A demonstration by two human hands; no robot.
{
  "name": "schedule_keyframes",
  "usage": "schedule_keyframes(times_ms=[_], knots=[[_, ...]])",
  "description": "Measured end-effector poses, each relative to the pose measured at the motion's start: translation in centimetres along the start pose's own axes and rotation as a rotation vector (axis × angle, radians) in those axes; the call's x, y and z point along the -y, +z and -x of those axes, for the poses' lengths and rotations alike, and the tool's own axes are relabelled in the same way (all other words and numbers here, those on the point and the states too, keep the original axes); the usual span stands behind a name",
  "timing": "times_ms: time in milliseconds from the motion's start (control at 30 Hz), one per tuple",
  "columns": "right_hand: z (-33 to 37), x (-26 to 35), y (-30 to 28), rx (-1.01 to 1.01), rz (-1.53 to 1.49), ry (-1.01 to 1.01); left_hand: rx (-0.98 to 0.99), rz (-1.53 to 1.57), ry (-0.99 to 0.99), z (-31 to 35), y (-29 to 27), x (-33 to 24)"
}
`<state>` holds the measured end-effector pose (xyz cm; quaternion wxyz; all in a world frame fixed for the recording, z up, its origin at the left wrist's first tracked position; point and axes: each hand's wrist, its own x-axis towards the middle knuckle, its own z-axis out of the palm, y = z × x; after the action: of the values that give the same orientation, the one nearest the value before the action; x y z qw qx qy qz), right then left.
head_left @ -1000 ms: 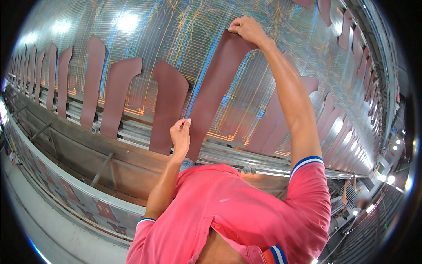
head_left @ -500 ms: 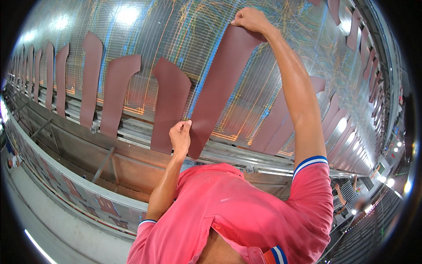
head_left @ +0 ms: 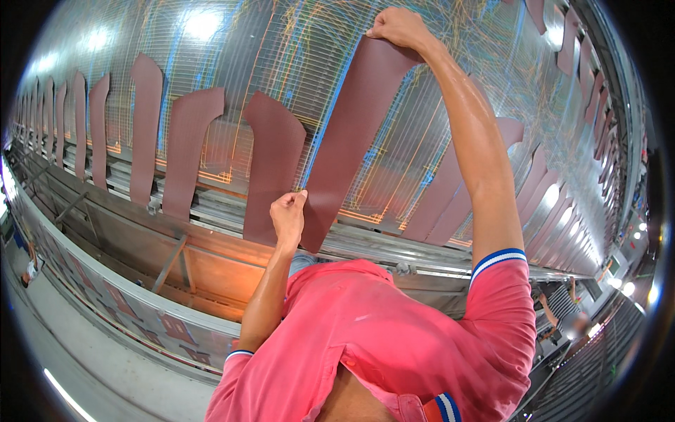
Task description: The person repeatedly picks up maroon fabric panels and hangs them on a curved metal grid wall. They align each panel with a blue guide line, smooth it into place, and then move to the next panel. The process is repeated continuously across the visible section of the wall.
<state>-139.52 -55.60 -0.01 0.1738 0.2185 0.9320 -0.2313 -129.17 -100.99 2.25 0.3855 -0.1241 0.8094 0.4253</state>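
Note:
A long maroon sheet panel (head_left: 351,133), leather-like and wider at its far end, stretches slantwise over the metal table between my hands. My right hand (head_left: 397,29) reaches far out and pinches the panel's far end at its left corner. Closer to me, my left hand (head_left: 288,214) is closed, with thumb and fingertips pinched on the panel's left edge near its close end. Left of it lies another maroon panel (head_left: 274,148), its far end cut at a slant. To the right, partly behind my right arm, lie more maroon panels (head_left: 444,186).
The metal table (head_left: 281,35) carries many coloured drawn lines and orange corner marks. Several maroon panels (head_left: 146,126) stand in a row leftward. Along the close edge runs a metal rail (head_left: 380,243), with a framed trough (head_left: 204,267) beneath. Another person (head_left: 562,320) is at far right.
My right hand and the panel's far end have shifted slightly up and left. My left hand stays almost in place. An orange glow in the trough has grown brighter.

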Motion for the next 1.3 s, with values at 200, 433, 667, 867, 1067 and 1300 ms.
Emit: schedule_keyframes(times_ms=[200,433,667,867,1067,1300], knots=[[-0.5,-0.6,1.2,-0.057,0.043,-0.002,0.018,0.049,-0.023,-0.1,0.0,0.0],[-0.5,0.0,0.6,0.005,0.051,0.007,0.010,0.069,-0.016,-0.4,0.1,0.9],[-0.2,-0.5,-0.2,-0.051,0.001,-0.004,-0.017,-0.021,-0.017,-0.3,0.1,0.0],[-0.3,0.4,-0.5,-0.037,0.003,-0.003,-0.042,-0.049,-0.019,0.0,0.1,-0.5],[-0.1,-0.4,-0.5,-0.056,-0.022,0.017,-0.023,0.037,-0.032,-0.4,0.4,-0.1],[0.1,0.8,-0.9,-0.058,-0.053,0.046,-0.038,-0.008,-0.011,-0.6,0.3,0.2]])
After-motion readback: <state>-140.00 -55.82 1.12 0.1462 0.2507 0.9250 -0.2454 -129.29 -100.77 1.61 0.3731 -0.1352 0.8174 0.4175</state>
